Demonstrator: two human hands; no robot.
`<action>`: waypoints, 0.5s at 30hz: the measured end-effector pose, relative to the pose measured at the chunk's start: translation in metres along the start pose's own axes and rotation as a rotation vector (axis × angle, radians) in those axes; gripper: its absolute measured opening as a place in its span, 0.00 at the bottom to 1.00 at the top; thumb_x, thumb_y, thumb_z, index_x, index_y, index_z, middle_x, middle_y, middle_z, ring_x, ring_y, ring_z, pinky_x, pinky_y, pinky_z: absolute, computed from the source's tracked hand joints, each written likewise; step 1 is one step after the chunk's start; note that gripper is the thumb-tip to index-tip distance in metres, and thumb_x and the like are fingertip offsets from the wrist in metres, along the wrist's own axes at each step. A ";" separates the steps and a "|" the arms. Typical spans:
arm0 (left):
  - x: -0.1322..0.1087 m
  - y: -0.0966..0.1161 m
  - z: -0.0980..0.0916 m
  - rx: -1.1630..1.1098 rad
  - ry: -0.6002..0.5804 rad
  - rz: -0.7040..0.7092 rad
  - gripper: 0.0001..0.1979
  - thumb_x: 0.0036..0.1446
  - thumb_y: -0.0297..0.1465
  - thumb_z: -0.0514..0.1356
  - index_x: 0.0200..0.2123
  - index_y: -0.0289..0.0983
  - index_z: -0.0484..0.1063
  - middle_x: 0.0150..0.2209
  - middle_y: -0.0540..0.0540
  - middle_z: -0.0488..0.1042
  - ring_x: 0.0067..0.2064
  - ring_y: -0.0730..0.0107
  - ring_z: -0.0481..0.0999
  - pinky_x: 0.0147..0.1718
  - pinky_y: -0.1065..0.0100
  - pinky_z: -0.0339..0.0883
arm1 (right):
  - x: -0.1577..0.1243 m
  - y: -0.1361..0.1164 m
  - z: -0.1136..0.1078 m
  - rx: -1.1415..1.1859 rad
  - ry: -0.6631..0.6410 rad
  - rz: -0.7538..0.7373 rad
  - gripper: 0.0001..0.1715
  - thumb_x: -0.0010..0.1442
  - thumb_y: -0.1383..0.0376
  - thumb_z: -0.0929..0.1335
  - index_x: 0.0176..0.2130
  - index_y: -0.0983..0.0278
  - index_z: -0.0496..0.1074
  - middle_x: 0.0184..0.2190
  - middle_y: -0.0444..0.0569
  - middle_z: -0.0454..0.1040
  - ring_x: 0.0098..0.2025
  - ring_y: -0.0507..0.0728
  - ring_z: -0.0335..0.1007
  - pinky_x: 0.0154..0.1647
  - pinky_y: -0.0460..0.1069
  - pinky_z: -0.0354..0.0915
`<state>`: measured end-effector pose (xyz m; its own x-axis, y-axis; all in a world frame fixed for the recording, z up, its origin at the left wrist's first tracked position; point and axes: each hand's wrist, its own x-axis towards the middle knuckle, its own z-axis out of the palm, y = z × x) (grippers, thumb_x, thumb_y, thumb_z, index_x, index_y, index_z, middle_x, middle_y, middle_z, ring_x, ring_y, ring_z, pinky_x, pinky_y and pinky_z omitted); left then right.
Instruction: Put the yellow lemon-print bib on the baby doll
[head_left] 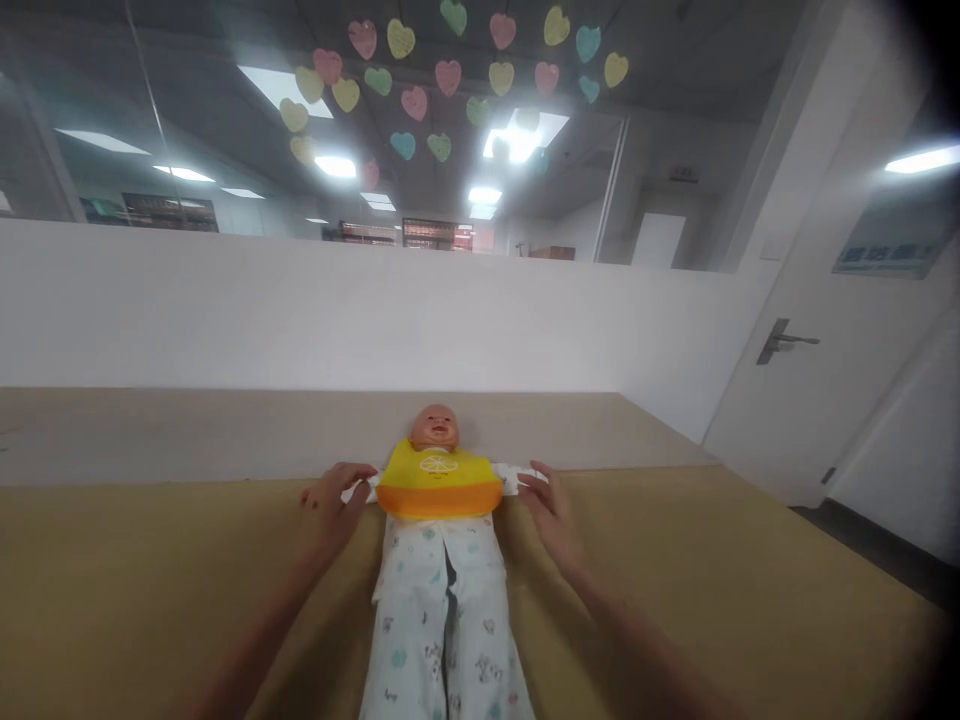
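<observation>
A baby doll (435,427) lies on its back on the table, its head toward the wall. It wears a yellow bib (405,466) with an orange pocket (439,501) and a white citrus-slice print. Below the bib are white patterned trousers (420,620). My left hand (337,497) is at the white sleeve on the picture's left, fingers curved and apart from the thumb. On the other side, my right hand (549,508) has its fingers spread at the end of the other sleeve (508,478). Whether either hand presses on the cloth is unclear.
The tan tabletop (187,580) meets a paler strip (187,430) along a low white wall (315,310). Above the wall, glass carries several heart-shaped notes (448,78). A white door with a lever handle (784,341) stands at the right.
</observation>
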<state>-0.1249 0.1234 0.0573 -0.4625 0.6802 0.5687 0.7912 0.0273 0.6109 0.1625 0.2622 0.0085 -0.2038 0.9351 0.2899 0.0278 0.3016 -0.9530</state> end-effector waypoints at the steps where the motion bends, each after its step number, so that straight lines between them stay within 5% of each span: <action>1: 0.018 -0.011 0.007 -0.040 -0.015 -0.103 0.12 0.55 0.36 0.54 0.37 0.41 0.75 0.41 0.46 0.79 0.45 0.60 0.76 0.48 0.59 0.68 | 0.021 0.002 0.005 0.031 -0.010 0.047 0.28 0.57 0.59 0.65 0.56 0.61 0.59 0.49 0.57 0.73 0.53 0.60 0.71 0.58 0.58 0.67; 5: 0.071 -0.048 0.039 -0.224 -0.021 -0.434 0.16 0.50 0.35 0.58 0.42 0.39 0.74 0.40 0.43 0.79 0.47 0.57 0.76 0.45 0.61 0.68 | 0.088 0.009 0.028 0.214 -0.050 0.287 0.29 0.54 0.61 0.67 0.54 0.58 0.59 0.42 0.48 0.74 0.47 0.57 0.73 0.52 0.54 0.70; 9: 0.102 -0.066 0.075 -0.305 -0.049 -0.572 0.20 0.53 0.34 0.55 0.49 0.34 0.68 0.40 0.40 0.78 0.45 0.61 0.77 0.45 0.63 0.68 | 0.131 0.019 0.054 0.313 -0.137 0.491 0.17 0.55 0.63 0.66 0.45 0.61 0.63 0.35 0.49 0.73 0.39 0.55 0.74 0.42 0.49 0.70; 15: 0.127 -0.072 0.121 -0.499 -0.357 -0.761 0.24 0.56 0.47 0.53 0.40 0.30 0.71 0.30 0.35 0.78 0.30 0.53 0.79 0.31 0.56 0.73 | 0.167 0.044 0.093 0.315 -0.382 0.737 0.13 0.59 0.56 0.64 0.37 0.64 0.68 0.30 0.51 0.75 0.32 0.58 0.73 0.36 0.52 0.70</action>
<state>-0.1920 0.2969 0.0188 -0.5661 0.7933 -0.2243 0.0327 0.2934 0.9554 0.0388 0.4146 0.0068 -0.5547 0.7283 -0.4023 0.0222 -0.4704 -0.8822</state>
